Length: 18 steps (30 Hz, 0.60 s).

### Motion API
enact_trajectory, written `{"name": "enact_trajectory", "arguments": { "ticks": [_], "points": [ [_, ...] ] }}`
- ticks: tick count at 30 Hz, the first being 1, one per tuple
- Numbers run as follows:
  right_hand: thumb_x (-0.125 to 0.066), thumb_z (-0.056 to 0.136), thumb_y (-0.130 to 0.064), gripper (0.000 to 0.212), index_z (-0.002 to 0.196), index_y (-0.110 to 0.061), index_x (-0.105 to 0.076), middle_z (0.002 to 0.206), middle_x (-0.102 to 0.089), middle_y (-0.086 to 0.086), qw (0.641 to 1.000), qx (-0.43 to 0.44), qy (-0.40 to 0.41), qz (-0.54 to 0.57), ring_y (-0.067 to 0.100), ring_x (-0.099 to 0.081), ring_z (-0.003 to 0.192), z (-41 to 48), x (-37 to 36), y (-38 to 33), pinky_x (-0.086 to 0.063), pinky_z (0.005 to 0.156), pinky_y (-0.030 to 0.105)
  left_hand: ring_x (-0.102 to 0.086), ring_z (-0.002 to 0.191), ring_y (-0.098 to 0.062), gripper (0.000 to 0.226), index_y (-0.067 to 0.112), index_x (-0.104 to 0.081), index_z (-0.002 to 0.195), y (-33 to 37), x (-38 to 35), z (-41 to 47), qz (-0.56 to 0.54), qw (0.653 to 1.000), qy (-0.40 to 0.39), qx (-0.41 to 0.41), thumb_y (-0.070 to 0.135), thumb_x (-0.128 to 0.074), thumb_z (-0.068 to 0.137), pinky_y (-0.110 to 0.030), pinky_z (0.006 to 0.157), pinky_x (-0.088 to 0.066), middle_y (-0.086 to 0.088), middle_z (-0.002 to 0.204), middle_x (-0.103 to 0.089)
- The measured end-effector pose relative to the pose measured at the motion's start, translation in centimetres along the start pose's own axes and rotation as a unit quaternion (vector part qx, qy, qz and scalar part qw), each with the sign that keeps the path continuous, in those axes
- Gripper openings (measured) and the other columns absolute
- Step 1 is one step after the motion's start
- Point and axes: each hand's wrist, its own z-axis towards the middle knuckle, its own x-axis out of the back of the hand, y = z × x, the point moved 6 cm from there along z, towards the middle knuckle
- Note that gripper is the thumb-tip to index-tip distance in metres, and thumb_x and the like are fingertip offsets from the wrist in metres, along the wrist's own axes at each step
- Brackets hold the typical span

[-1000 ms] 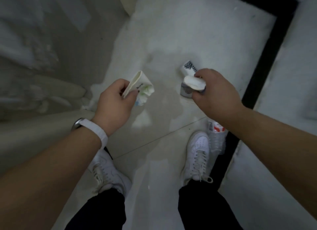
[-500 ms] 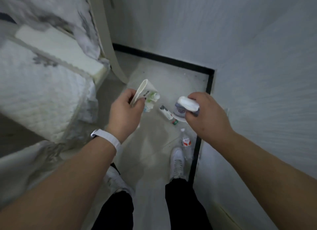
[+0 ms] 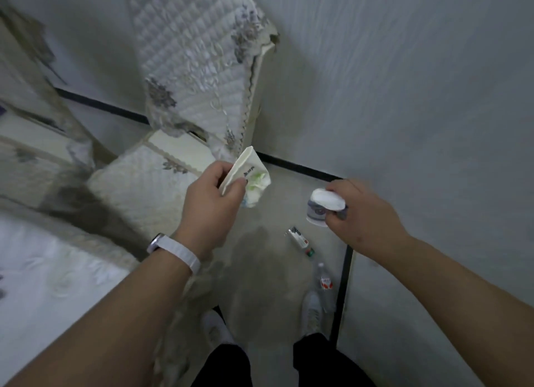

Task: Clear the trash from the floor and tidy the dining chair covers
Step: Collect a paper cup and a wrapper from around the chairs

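Left hand (image 3: 212,201): a folded white wrapper (image 3: 249,176) is pinched between the thumb and curled fingers. Green print is seen on it, but the lettering is too small to be read. A white wristband (image 3: 176,252) is worn on that wrist.

Right hand (image 3: 367,213): a small white tub (image 3: 323,207) is gripped from above, with the fingers curled over its lid. The fingertips are largely hidden behind it.

Floor (image 3: 260,274) below: a tube (image 3: 300,240) is seen lying between the hands. A clear bottle (image 3: 324,279) with a red label lies by the black skirting (image 3: 344,285), just beside the right shoe (image 3: 312,311). Its base is blurred.

Chair cover (image 3: 196,63): quilted and floral, it is draped over a chair back beyond the left hand, with its lower edge hanging unevenly. A seat cover (image 3: 138,190) below is partly hidden by the left hand. More fabric (image 3: 43,271) at the left is blurred and cut off by the frame.
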Motion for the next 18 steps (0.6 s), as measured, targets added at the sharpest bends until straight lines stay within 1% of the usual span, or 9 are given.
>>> {"name": "enact_trajectory", "arguments": {
  "ticks": [3,6,10,13,14,15,17,18],
  "points": [
    [-0.063,0.080,-0.022,0.034,0.113,-0.024,-0.060,0.109,-0.058,-0.005,1.000,0.017,-0.017,-0.017,0.022,-0.056,0.097,0.6,1.0,-4.8,-0.045,0.075,0.034,-0.057,0.065,-0.005,0.012,0.030,-0.061,0.084,-0.2,3.9,-0.6,-0.011,0.999,0.030,-0.015,0.021,-0.065,0.091,-0.020,0.053,-0.043,0.010,0.074,-0.063],
    [-0.065,0.079,-0.020,0.033,0.112,-0.023,-0.061,0.107,-0.059,-0.004,0.998,0.052,-0.024,-0.027,0.021,-0.055,0.096,1.1,1.1,-10.6,-0.046,0.079,0.035,-0.060,0.069,-0.007,0.007,0.027,-0.063,0.087,-1.9,8.1,-1.4,-0.056,0.997,0.050,-0.001,0.021,-0.065,0.091,-0.023,0.058,-0.046,0.009,0.076,-0.065],
    [-0.064,0.082,-0.017,0.030,0.111,-0.023,-0.061,0.100,-0.054,-0.010,0.993,0.095,-0.061,-0.023,0.016,-0.053,0.092,1.5,-1.2,-18.8,-0.042,0.076,0.030,-0.059,0.067,-0.008,0.010,0.027,-0.062,0.085,-5.1,14.8,-2.5,-0.088,0.992,0.090,0.015,0.019,-0.065,0.091,-0.023,0.057,-0.046,0.007,0.074,-0.064],
    [-0.064,0.082,-0.015,0.030,0.111,-0.024,-0.063,0.099,-0.057,-0.010,0.986,0.137,-0.091,-0.011,0.015,-0.055,0.089,2.1,-4.1,-24.7,-0.039,0.070,0.024,-0.058,0.064,-0.006,0.011,0.031,-0.062,0.084,-8.4,20.4,-4.0,-0.107,0.984,0.134,0.047,0.023,-0.063,0.092,-0.021,0.055,-0.045,0.008,0.076,-0.064],
    [-0.064,0.082,-0.013,0.031,0.111,-0.023,-0.064,0.100,-0.059,-0.007,0.983,0.152,-0.106,-0.005,0.015,-0.056,0.090,2.3,-5.2,-26.6,-0.039,0.070,0.024,-0.058,0.065,-0.008,0.009,0.030,-0.062,0.085,-9.5,22.1,-4.7,-0.107,0.981,0.153,0.060,0.024,-0.063,0.092,-0.023,0.056,-0.045,0.008,0.075,-0.065],
    [-0.064,0.082,-0.012,0.030,0.111,-0.021,-0.065,0.101,-0.060,-0.004,0.979,0.168,-0.119,0.000,0.017,-0.056,0.091,2.4,-6.3,-28.5,-0.042,0.072,0.028,-0.059,0.065,-0.009,0.008,0.029,-0.062,0.086,-10.7,23.8,-5.4,-0.105,0.976,0.174,0.072,0.025,-0.063,0.092,-0.026,0.057,-0.046,0.006,0.074,-0.065],
    [-0.063,0.082,-0.016,0.026,0.107,-0.020,-0.065,0.099,-0.061,-0.001,0.970,0.208,-0.130,0.005,0.020,-0.057,0.089,2.5,-8.1,-32.0,-0.047,0.073,0.034,-0.058,0.065,-0.013,0.007,0.028,-0.062,0.085,-12.5,26.5,-6.9,-0.101,0.968,0.212,0.090,0.026,-0.062,0.092,-0.031,0.057,-0.046,0.003,0.073,-0.064],
    [-0.063,0.081,-0.018,0.024,0.105,-0.021,-0.065,0.097,-0.061,-0.002,0.964,0.228,-0.133,0.004,0.019,-0.057,0.087,2.5,-9.0,-33.5,-0.046,0.072,0.034,-0.058,0.065,-0.014,0.008,0.028,-0.061,0.084,-13.2,27.5,-7.7,-0.097,0.964,0.230,0.098,0.026,-0.062,0.092,-0.033,0.056,-0.045,0.002,0.072,-0.063]
  ]
}}
